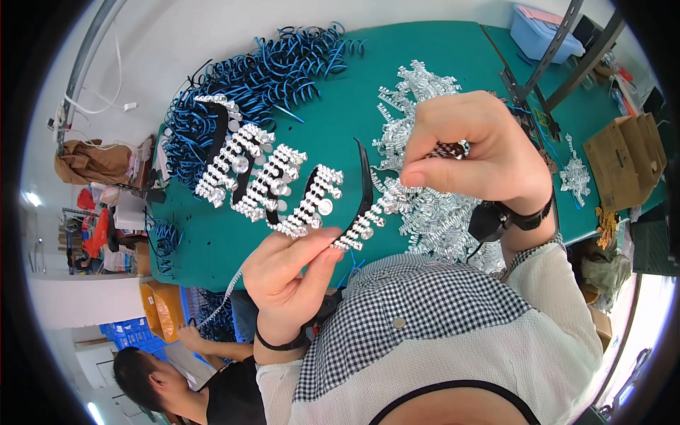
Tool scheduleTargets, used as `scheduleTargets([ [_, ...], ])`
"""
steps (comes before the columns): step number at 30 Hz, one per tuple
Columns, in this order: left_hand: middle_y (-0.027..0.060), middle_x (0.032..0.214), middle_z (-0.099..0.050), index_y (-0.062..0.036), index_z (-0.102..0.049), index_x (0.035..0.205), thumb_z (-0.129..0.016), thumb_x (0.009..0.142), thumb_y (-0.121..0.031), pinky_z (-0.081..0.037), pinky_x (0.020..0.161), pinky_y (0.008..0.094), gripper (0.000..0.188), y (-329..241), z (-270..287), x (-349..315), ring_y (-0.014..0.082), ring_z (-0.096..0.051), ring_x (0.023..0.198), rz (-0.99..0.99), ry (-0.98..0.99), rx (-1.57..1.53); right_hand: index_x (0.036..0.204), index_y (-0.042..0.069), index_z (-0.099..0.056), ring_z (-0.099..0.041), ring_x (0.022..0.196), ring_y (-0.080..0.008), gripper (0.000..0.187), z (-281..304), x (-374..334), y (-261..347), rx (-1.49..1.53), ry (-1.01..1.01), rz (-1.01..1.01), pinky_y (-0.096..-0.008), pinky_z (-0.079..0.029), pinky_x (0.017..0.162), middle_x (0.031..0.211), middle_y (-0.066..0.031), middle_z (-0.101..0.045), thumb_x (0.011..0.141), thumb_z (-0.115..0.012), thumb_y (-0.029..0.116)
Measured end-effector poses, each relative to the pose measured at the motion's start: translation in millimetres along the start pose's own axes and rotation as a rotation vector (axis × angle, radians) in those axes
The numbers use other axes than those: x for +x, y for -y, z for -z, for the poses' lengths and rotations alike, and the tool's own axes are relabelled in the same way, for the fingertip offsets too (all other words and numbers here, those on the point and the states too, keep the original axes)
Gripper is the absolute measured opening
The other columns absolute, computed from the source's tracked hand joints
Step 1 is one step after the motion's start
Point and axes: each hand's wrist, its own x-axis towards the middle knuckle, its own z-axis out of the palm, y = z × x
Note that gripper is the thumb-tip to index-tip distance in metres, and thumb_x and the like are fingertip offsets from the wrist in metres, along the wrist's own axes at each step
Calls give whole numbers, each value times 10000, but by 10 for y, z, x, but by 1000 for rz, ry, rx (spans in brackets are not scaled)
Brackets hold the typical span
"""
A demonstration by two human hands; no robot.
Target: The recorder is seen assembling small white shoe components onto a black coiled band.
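My left hand (290, 276) pinches a coiled black strip edged with shiny silver beads (274, 177) between thumb and fingers. Its loops spiral up and to the left over the table, and a short length with a bare black tail (365, 177) sticks out to the right of my fingertips. My right hand (482, 145) is raised and curled round a small beaded piece (450, 149), of which only the end shows between thumb and forefinger. I cannot tell whether that piece joins the coil.
On the green table (340, 127) lie a heap of blue-and-black curled strips (262, 74) and a pile of silver strips (432, 219). A cardboard box (623, 163) and blue bin (545, 35) are at the right. A co-worker (177, 382) sits at lower left, holding a silver strip.
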Motion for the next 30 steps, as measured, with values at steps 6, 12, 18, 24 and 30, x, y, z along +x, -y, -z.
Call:
scheduleTargets([
  [6,54,688,-612,-24,-671,877,-710,651,2,-356,458,203,231,13,-4,-8,90,-459,510,-28,41,13,702,17,-625,-489,538,-118,112,-23,-20,-119,165,-1,-33,-255,-327,473,629,-36,-555,693,-694,105],
  [12,94,705,-597,33,-638,866,-647,743,-36,-402,497,205,141,33,-40,68,119,-549,558,26,110,-59,725,20,-632,-517,507,-180,105,31,-142,52,25,-3,169,-277,-363,432,618,-55,-552,676,-706,75],
  [18,87,672,-602,43,-636,851,-631,775,-64,-396,498,202,131,-17,-184,72,114,-543,543,89,5,-43,719,20,-618,-526,500,-188,142,17,-193,132,-94,-36,267,-285,-377,421,609,-62,-547,668,-728,94],
  [24,39,631,-620,-7,-672,814,-682,702,-47,-360,471,196,119,-6,-130,64,87,-485,511,-23,-3,81,708,22,-623,-498,498,-156,96,34,-172,-18,6,-119,151,-263,-343,431,606,-49,-549,674,-700,70],
  [30,33,674,-652,-29,-681,784,-700,665,-76,-360,477,215,129,-41,-152,42,104,-451,505,-99,-57,93,702,20,-623,-462,504,-112,88,-31,-189,-148,169,-112,40,-245,-313,443,598,-32,-537,699,-690,78],
])
